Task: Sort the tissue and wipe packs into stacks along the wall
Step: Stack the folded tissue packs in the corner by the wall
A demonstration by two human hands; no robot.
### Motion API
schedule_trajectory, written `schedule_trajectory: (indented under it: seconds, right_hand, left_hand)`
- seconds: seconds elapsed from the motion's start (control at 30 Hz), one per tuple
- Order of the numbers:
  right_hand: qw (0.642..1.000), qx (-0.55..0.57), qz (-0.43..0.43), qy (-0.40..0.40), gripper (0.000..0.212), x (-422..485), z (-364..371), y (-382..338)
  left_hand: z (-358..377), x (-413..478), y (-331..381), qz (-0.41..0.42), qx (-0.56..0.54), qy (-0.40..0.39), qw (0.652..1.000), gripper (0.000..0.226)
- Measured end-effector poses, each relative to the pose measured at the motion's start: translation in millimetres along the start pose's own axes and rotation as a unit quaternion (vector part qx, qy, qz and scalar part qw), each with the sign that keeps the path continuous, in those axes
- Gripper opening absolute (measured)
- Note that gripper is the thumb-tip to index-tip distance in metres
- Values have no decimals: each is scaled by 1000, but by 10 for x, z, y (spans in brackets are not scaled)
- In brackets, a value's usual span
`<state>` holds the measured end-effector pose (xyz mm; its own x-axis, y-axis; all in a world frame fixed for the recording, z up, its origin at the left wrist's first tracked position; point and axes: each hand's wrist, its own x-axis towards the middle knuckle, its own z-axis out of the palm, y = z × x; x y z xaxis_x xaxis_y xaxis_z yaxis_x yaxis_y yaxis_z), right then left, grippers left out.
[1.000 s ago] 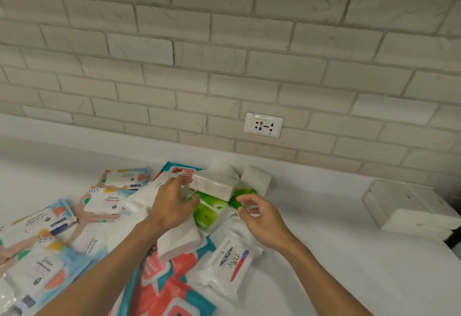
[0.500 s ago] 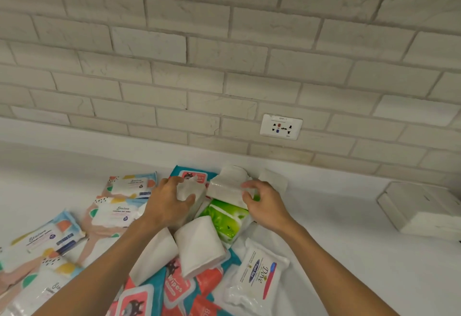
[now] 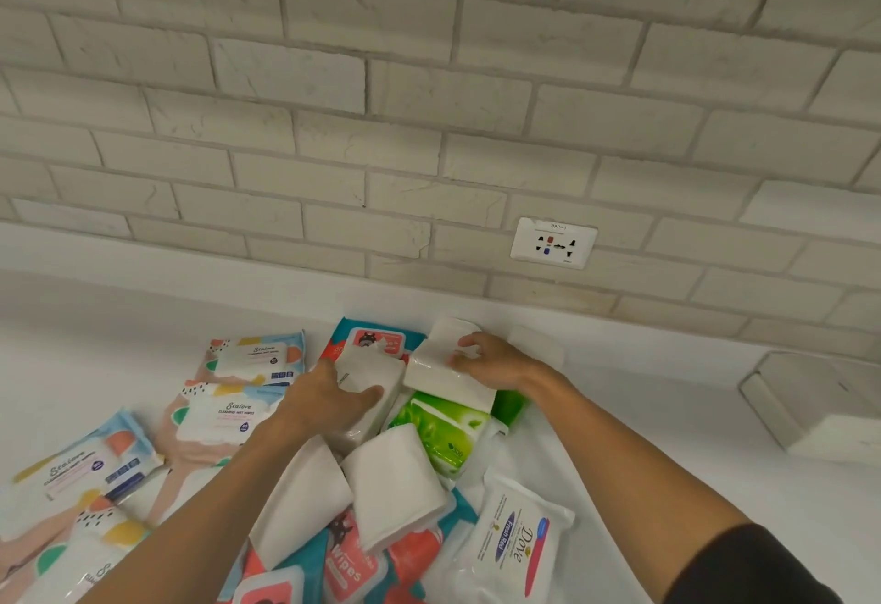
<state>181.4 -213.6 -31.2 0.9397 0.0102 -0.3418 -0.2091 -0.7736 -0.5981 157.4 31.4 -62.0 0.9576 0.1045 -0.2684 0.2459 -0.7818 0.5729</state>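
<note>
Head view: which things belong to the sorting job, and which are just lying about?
Job: left white pack, gripped by left hand; right white pack, gripped by right hand; green pack; Dove pack; pastel wipe packs; red-teal wipe packs; white stack at right.
Lying about: wall socket.

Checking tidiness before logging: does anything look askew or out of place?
Yes: a jumbled heap, not stacks. Two white tissue packs lie tilted across red-and-teal wipe packs; a green pack sits partly under the bent white pack in the right hand; the left hand grips a wrapped white pack.
</note>
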Motion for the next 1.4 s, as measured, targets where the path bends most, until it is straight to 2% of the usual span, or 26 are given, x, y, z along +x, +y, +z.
schedule_trajectory:
  seconds: [0.4,0.53,0.7,0.9,1.13,1.4]
  right_hand:
    - [994,-104,15,-12,95,58,-30,-22]
    - [991,-130,11,-7,103,22,-55,-45]
    - [986,-163,-6,16,103,-97,-94,-136]
    - [993,-105,-49,20,99,-248,-88,-159]
    - [995,-53,-49,69,97,-466,-50,-24]
    - [979,115,-78,146,90,-736,-20,84]
  left_hand:
    - [3,55,-40,-16,-67,11,998,92]
    - [-2,22,-27,-5,-96,28,995,78]
    - [12,-18,-30,14,-135,36,990,66]
    - [-25,-110,52,44,-163,42,985,70]
    - [-55,-208,91,96,-170,94,976,79]
    - [-141,-328,320,181,-193,156,952,75]
